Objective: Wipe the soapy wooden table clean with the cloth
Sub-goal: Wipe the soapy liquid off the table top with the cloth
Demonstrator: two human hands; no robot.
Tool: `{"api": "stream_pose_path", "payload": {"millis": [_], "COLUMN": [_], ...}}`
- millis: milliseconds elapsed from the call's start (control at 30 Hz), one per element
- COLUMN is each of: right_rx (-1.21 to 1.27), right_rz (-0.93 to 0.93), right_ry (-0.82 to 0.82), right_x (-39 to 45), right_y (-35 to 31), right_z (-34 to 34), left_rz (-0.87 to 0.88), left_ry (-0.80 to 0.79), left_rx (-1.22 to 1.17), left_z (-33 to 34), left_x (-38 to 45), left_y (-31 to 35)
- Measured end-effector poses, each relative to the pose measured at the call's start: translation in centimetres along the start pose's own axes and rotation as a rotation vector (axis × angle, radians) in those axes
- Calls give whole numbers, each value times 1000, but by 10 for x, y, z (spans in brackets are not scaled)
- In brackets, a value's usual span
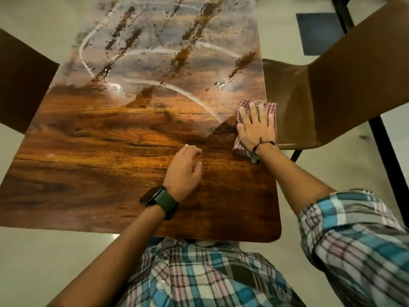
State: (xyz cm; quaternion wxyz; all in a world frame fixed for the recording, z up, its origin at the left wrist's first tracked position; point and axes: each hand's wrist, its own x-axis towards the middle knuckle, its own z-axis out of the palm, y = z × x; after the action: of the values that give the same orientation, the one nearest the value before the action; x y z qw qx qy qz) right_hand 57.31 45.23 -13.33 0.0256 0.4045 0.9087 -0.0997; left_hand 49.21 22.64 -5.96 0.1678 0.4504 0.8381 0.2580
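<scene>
Two hands are on the glossy brown wood-grain table as I watch from the head camera. My right hand lies flat on the red-and-white checked cloth, fingers straight and spread, pressing it onto the tabletop near the table's right edge; the cloth's far side and a crumpled corner below the wrist stick out around the hand. A thin black cord bracelet circles that wrist. My left hand rests on the bare wood nearer me, holding nothing, fingers loosely bent with the tips touching the surface. A dark smartwatch with a green strap sits on that wrist. The cloth lies at the border of the whitish soapy film, which covers the far half of the table in streaks and curved lines; the near half shows plain wood. A brown chair stands just beside the table's right edge.
</scene>
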Motion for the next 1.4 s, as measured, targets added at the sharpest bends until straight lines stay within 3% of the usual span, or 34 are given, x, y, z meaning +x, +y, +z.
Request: {"api": "stream_pose_path", "payload": {"millis": [67, 167, 267, 333, 467, 567, 634, 700, 800, 900, 1000, 1134, 1200, 1300, 1367, 1400], "right_rx": [-21, -51, -43, -52, -14, 5, -2, -23, -64, -59, -52, -31, -36, -142, -124, -74], "right_rz": [-67, -412, -614, -520, -70, 56, -73, -326, -520, -242, 60, 203, 48, -358, -504, -488], "right_ry": [-21, -102, -157, -84, -20, -7, -16, -126, -216, -41, -26, 20, -11, -181, -203, -152], "right_x": [-12, -61, -73, -47, 18, 26, 11, -8, -7, 23, 48, 55, 52, 38, 38, 43], "right_y": [-33, -96, -98, -71, -9, -38, -91, -145, -154, -93, -31, -67, -125, -200, -205, -193], "right_z": [11, 38, 41, 31, 1, 2, 18, 32, 33, 18, -2, 4, 18, 40, 43, 38], "left_rz": [-21, -38, -45, -44, -66, -76, -73, -63, -61, -87, -107, -90, -73, -70, -92, -102], "left_ry": [2, 16, 35, 29, 7, -9, -7, 6, 18, 29, 8, -20, -1, 52, 75, 75], "left_rx": [-14, -4, -6, -16, -55, -67, -64, -52, -70, -93, -121, -135, -132, -121, -111, -111], "left_z": [-3, -10, -17, -21, -26, -30, -34, -39, -49, -57, -56, -51, -54, -64, -69, -70], "left_x": [2, 16, 29, 33, 34, 38, 47, 59, 73, 85, 92, 100, 110, 127, 139, 144], "left_y": [-3, -6, -7, -9, -19, -30, -33, -35, -42, -51, -55, -60, -63, -75, -86, -92]}}
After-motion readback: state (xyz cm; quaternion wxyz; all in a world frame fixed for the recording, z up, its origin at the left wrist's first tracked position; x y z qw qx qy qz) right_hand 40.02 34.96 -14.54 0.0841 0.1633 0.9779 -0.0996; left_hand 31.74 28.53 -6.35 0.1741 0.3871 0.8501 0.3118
